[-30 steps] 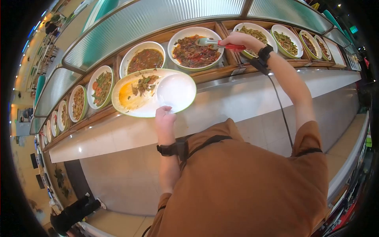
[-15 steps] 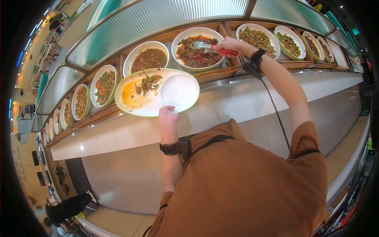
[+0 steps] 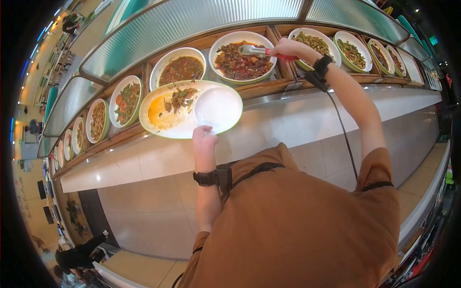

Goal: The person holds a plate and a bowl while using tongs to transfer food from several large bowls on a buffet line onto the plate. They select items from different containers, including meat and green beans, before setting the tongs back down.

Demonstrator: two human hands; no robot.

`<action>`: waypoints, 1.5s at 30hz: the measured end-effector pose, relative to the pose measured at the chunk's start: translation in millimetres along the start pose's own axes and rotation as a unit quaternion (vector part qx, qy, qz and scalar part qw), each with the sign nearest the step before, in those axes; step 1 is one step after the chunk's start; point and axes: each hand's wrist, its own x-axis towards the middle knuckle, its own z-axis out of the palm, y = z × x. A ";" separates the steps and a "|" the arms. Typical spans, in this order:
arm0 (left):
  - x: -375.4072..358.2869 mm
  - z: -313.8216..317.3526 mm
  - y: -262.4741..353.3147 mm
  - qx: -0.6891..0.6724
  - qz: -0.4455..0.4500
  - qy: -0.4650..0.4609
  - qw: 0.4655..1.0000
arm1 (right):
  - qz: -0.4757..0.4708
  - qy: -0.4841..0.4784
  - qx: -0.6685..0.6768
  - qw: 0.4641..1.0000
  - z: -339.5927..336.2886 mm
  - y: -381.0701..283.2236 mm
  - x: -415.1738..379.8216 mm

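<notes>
My left hand is closed on the near rim of an oval white serving dish with a green edge. Toward the dish's left end lie food scraps and orange oil; a round white area, perhaps a smaller dish, takes up its right part. Gripped in my right hand is a pair of tongs with red handles and metal ends. The tong tips rest at the food in a round white bowl of dark red stew. Whether they pinch any food is too small to tell.
More bowls of cooked food stand in the wooden counter trough, among them a brown stew bowl and a green vegetable bowl. A ribbed glass screen runs behind them. A cable hangs from my right wrist. Another person is at lower left.
My right hand has shifted right with the tongs, whose tips have moved right and slightly up across the stew. The oval dish in my left hand has risen slightly.
</notes>
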 end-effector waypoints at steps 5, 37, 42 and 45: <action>-1.0 -1.5 -1.2 0.039 0.030 -0.005 0.999 | 0.009 -0.047 0.065 0.997 19.4 4.6 5.6; -0.4 -1.5 4.5 -0.005 -0.020 -0.008 1.000 | -0.131 0.155 -0.278 0.939 1.6 -1.6 9.3; 0.3 -1.5 -2.1 -0.015 -0.017 0.001 1.000 | -0.216 0.162 -0.369 0.889 0.2 -5.2 0.9; 0.5 -0.3 -5.8 -0.020 -0.014 -0.005 1.000 | -0.284 0.203 -0.462 0.815 -6.2 -6.6 -6.4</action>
